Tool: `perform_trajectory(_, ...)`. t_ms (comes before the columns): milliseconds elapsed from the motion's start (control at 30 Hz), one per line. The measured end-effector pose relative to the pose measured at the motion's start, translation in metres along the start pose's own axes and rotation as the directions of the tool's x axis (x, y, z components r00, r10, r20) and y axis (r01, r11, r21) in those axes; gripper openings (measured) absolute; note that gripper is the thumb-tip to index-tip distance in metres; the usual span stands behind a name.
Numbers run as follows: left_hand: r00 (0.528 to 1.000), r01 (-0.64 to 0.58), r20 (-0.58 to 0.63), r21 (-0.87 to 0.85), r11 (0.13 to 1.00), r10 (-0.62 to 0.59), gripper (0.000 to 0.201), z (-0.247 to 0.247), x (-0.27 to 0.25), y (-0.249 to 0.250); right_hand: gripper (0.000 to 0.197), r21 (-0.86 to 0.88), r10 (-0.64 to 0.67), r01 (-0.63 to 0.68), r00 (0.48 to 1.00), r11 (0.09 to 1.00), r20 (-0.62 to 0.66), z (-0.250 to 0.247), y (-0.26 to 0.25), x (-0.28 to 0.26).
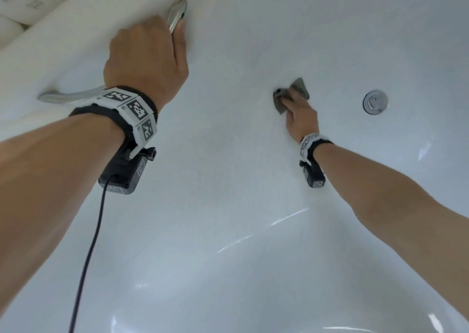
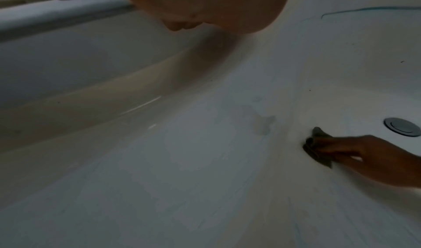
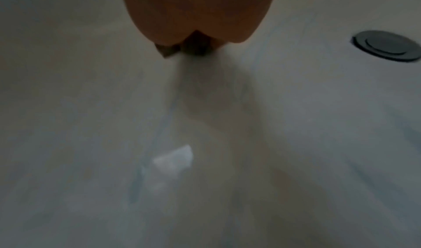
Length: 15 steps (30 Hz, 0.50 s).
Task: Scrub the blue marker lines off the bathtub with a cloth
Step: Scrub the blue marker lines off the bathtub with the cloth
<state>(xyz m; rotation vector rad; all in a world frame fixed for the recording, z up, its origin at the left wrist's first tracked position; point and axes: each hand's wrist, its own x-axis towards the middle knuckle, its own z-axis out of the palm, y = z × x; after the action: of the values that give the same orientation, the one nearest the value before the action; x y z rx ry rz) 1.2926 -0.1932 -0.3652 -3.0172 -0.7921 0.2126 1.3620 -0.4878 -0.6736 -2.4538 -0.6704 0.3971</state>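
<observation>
Your left hand (image 1: 147, 58) is wrapped around the metal grab bar (image 1: 177, 12) on the side wall of the bathtub (image 1: 228, 231). Farther in, your right hand (image 1: 300, 114) presses flat fingers on the grey cloth (image 1: 299, 86) on the tub floor, near the drain (image 1: 375, 102). A blue marker line (image 2: 364, 9) shows on the far wall.

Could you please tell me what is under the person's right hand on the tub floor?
A folded grey cloth lies under the right hand, pressed onto the white bathtub. Whatever marker lies beneath the cloth is covered.
</observation>
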Motion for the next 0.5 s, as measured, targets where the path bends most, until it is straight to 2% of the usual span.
perform_trajectory(67,1.0,-0.011,-0.001,-0.005,1.0,0.011,0.051,-0.001,-0.001,0.002,0.037,-0.058,-0.091,0.095,0.993,0.994,0.074,-0.005,0.007,-0.031)
perform_trajectory(167,1.0,-0.019,-0.01,-0.015,1.0,0.019,0.051,-0.001,0.0,0.002,0.038,-0.088,-0.074,0.088,0.986,0.992,0.15,-0.009,0.011,-0.067)
perform_trajectory(233,1.0,-0.02,-0.011,-0.014,1.0,0.02,0.051,-0.001,-0.001,0.001,0.039,-0.109,-0.107,0.138,0.963,0.984,0.248,-0.01,0.011,-0.091)
perform_trajectory(300,1.0,-0.024,-0.008,-0.014,1.0,0.023,0.052,-0.002,-0.001,0.002,0.038,-0.115,-0.148,0.188,0.945,0.975,0.291,-0.012,0.014,-0.11)
perform_trajectory(400,1.0,-0.018,-0.003,-0.018,1.0,0.018,0.052,-0.002,-0.002,0.002,0.034,-0.117,-0.147,0.189,0.942,0.975,0.3,-0.015,0.015,-0.112)
perform_trajectory(500,1.0,-0.005,-0.003,-0.009,1.0,0.005,0.053,-0.004,-0.004,0.003,0.031,-0.103,-0.063,0.106,0.935,0.989,0.349,-0.022,0.007,-0.098)
